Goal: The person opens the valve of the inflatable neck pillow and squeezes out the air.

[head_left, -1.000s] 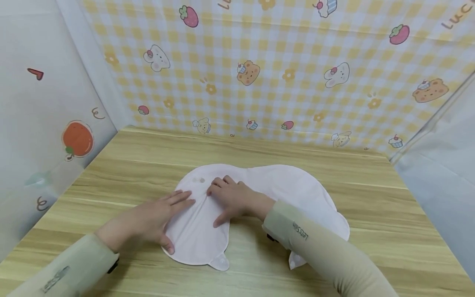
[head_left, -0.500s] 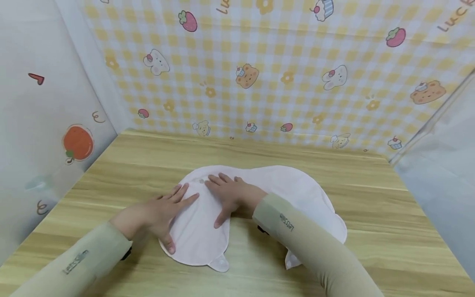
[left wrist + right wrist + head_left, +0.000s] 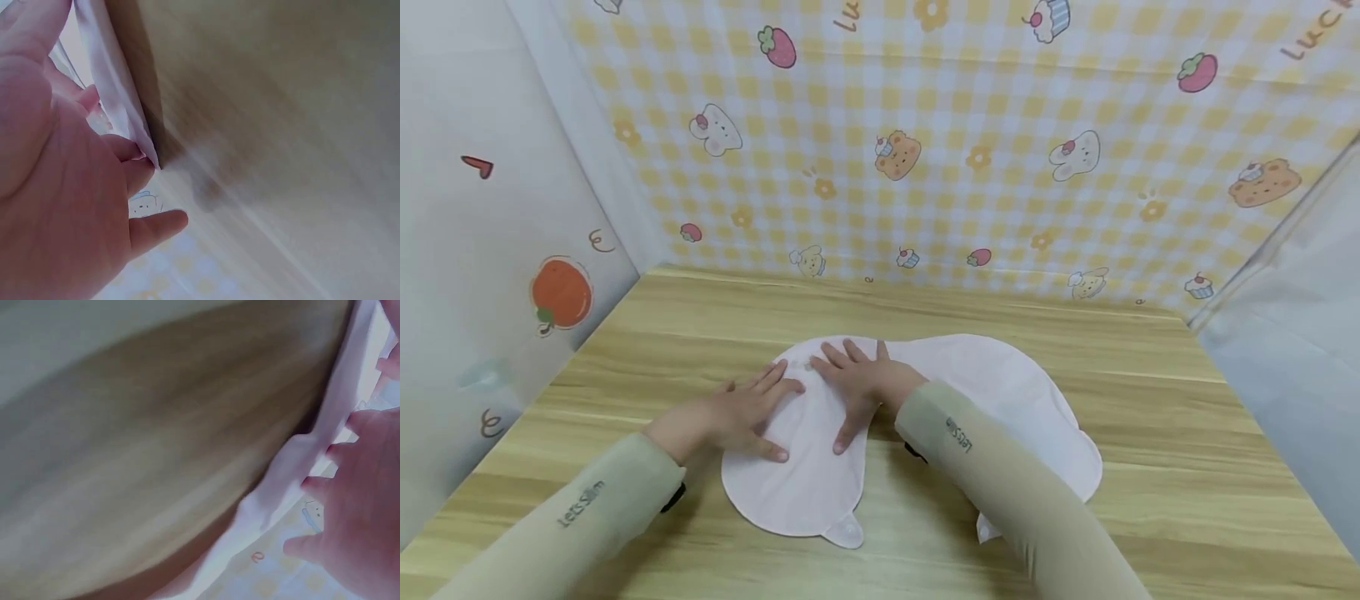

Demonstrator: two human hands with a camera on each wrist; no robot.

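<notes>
A pale pink, U-shaped cloth [image 3: 797, 498] lies flat on the table, its two lobes toward me. My left hand [image 3: 741, 419] rests on the outer edge of the left lobe, fingers spread. On the same lobe's inner side, near the bend, my right hand [image 3: 859, 382] presses with splayed fingers. Between the fingertips shows a small grey snap-like dot [image 3: 809, 366]. A small tab [image 3: 847, 531] with a round snap sticks out from the left lobe. My right sleeve covers part of the right lobe. The left wrist view shows the cloth's edge [image 3: 115, 75] by my fingers.
The wood-grain table [image 3: 1180, 433] reaches back to a yellow checked backdrop [image 3: 940, 200] printed with cartoon animals and strawberries. White printed sheeting [image 3: 490, 275] hangs on the left side. Another small tab [image 3: 987, 528] peeks out beside my right sleeve.
My left thumb has moved up and inward over the left lobe. My right hand has slid slightly toward the back with its fingers spreading. Creases in the left lobe have flattened.
</notes>
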